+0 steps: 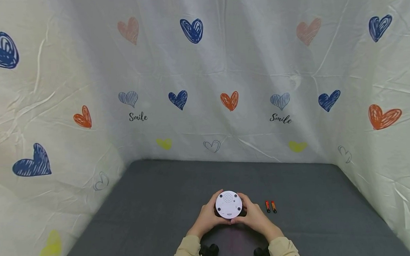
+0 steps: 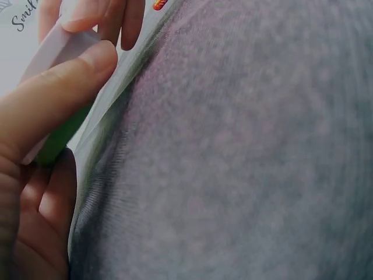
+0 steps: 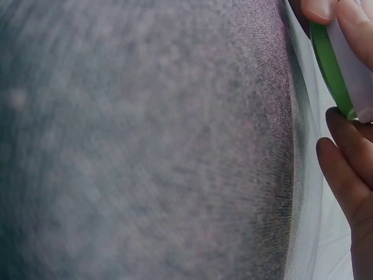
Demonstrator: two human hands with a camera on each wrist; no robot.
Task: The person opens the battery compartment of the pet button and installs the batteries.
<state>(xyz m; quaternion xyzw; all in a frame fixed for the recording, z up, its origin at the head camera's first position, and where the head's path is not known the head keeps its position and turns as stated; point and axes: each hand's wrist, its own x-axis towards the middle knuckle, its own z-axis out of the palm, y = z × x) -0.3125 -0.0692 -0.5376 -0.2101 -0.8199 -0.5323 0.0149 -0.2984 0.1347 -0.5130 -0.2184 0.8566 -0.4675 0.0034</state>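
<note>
Both hands hold a round white device [image 1: 229, 204] above the grey table, its flat face turned up. That face carries a cluster of small holes and several dark round feet. My left hand [image 1: 207, 216] grips its left edge and my right hand [image 1: 255, 215] its right edge, with the thumbs along the near side. In the right wrist view a green layer [image 3: 331, 70] runs along the white body; the device's other face is hidden. To the right of the right hand, two red-and-black batteries [image 1: 267, 206] lie side by side on the table.
The dark grey tabletop [image 1: 153, 205] stretches out around the hands. White curtains [image 1: 196, 68] printed with hearts and the word "Smile" close off the back and both sides. Black wrist-worn gear [image 1: 209, 253] shows beneath the sleeves.
</note>
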